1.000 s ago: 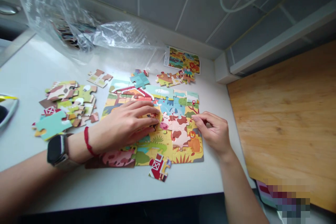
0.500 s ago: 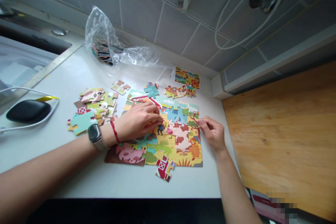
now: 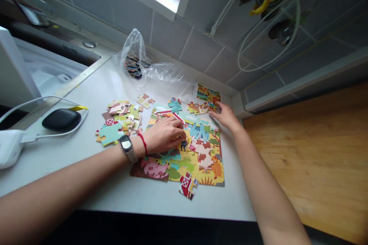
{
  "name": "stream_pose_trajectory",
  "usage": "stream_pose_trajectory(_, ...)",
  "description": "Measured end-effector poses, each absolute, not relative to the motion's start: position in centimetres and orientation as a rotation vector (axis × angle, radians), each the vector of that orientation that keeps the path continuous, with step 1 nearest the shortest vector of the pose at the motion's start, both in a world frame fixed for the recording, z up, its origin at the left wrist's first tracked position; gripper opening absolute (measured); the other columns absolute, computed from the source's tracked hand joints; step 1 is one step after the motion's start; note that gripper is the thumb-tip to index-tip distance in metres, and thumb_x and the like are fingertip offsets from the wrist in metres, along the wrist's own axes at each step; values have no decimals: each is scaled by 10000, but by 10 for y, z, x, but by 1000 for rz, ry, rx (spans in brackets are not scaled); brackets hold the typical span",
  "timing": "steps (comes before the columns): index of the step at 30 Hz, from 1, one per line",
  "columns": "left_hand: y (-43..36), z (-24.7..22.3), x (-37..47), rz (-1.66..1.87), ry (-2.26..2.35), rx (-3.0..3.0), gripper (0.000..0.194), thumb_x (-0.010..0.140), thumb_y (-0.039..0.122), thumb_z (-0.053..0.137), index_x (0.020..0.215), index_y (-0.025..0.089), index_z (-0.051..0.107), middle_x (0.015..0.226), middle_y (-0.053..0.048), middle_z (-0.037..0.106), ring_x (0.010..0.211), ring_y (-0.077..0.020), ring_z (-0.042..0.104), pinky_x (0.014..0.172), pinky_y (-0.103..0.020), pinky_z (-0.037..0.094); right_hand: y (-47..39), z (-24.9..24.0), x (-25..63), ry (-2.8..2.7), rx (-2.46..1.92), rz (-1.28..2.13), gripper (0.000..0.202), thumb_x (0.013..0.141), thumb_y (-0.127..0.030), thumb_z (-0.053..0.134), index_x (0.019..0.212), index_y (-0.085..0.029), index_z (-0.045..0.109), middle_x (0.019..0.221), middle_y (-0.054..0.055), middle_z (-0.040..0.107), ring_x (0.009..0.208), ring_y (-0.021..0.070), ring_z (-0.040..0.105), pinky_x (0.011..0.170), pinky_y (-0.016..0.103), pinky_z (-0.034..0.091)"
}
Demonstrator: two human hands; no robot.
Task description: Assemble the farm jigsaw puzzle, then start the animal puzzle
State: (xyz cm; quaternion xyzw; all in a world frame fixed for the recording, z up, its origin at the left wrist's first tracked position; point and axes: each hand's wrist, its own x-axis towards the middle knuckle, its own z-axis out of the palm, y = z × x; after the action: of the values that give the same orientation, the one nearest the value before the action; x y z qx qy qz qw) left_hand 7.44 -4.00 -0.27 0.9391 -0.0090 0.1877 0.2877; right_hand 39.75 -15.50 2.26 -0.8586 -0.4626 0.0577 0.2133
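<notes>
A colourful animal jigsaw puzzle (image 3: 184, 164) lies partly assembled on the white counter. My left hand (image 3: 166, 134) rests over its upper middle, fingers curled down; what they hold, if anything, is hidden. At the puzzle's top right corner, my right hand (image 3: 224, 115) reaches with thumb and forefinger apart around a small loose piece (image 3: 212, 106), beside the picture card (image 3: 207, 92). Other loose pieces lie above the puzzle, including a teal one (image 3: 174, 105). A red barn piece (image 3: 188, 185) overlaps the lower edge.
Several loose pieces (image 3: 112, 133) are heaped left of the puzzle. Behind stands a clear plastic bag (image 3: 133, 55) with more pieces. A black oval device (image 3: 61, 119) and white cable lie left, near the sink (image 3: 83, 59). A wooden surface (image 3: 304, 153) is at right.
My right hand has moved from the puzzle's right edge up to the loose pieces by the card, and its fingers have parted. My left hand stays over the puzzle. The view has shifted.
</notes>
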Motion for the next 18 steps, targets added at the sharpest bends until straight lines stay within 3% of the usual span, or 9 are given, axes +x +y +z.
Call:
stream_pose_trajectory(7, -44, -1, 74, 496, -59, 2510, 265, 1060, 273, 572, 972, 188, 807, 1021, -110, 729, 956, -249, 653, 908, -425, 515, -159, 20, 395, -1275, -2375, 122, 591, 729, -373, 885, 1254, -123, 782, 1236, 208, 787, 994, 312, 756, 974, 486, 593)
stream_pose_trajectory(14, -26, 5, 80, 770, 416, 1679, 264, 1042, 271, 506, 1143, 161, 724, 963, -91, 782, 848, -174, 729, 793, -333, 597, -198, 39, 340, -1399, -2155, 150, 608, 832, -595, 832, 1295, -205, 774, 1251, 140, 745, 1036, 286, 736, 930, 464, 614)
stream_pose_trajectory(18, -10, 18, 78, 875, 560, 1369, 224, 963, 277, 582, 1101, 149, 703, 873, -65, 755, 746, -150, 712, 719, -293, 607, -219, 41, 286, -1500, -2073, 230, 563, 884, -593, 815, 1314, -236, 751, 1216, 107, 722, 1118, 279, 721, 1010, 469, 593)
